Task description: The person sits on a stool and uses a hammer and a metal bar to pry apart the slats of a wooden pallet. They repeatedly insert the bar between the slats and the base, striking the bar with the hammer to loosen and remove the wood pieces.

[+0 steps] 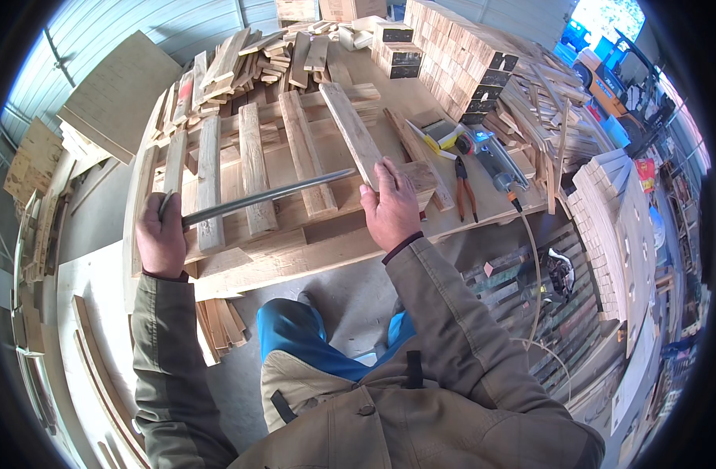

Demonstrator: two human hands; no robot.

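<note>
My left hand (161, 241) is closed round one end of a grey metal bar (268, 195). The bar points right across a wooden pallet (256, 170) on the workbench, and its far tip lies close to the rightmost slat. That wooden slat (350, 129) is gripped at its near end by my right hand (394, 207), thumb at the left edge and fingers over the top. It slants away to the upper left, while the other slats lie roughly parallel with gaps between them. Whether the slat is still fixed to the pallet, I cannot tell.
Orange-handled pliers (466, 187), a yellow tape measure (450, 139) and a nail gun (495, 166) with an air hose (537, 266) lie to the right. Loose boards (240, 66) are heaped at the back. Wood block stacks (459, 59) stand behind; a slatted pallet (530, 289) lies on the floor.
</note>
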